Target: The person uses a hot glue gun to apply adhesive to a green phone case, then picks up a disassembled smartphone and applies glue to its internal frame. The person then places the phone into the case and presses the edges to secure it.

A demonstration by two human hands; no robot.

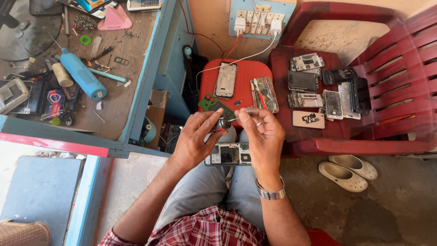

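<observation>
My left hand holds a small dark part pinched between thumb and fingers, next to a green circuit board. My right hand pinches a thin metal tool whose tip touches that part. An opened phone body lies across my knees just below both hands. A ring is on the right hand and a metal watch on its wrist.
A red stool ahead carries a phone frame and a clear tray of small tools. A red plastic chair at right holds several dismantled phones. A cluttered blue-edged workbench stands at left; pale sandals lie on the floor.
</observation>
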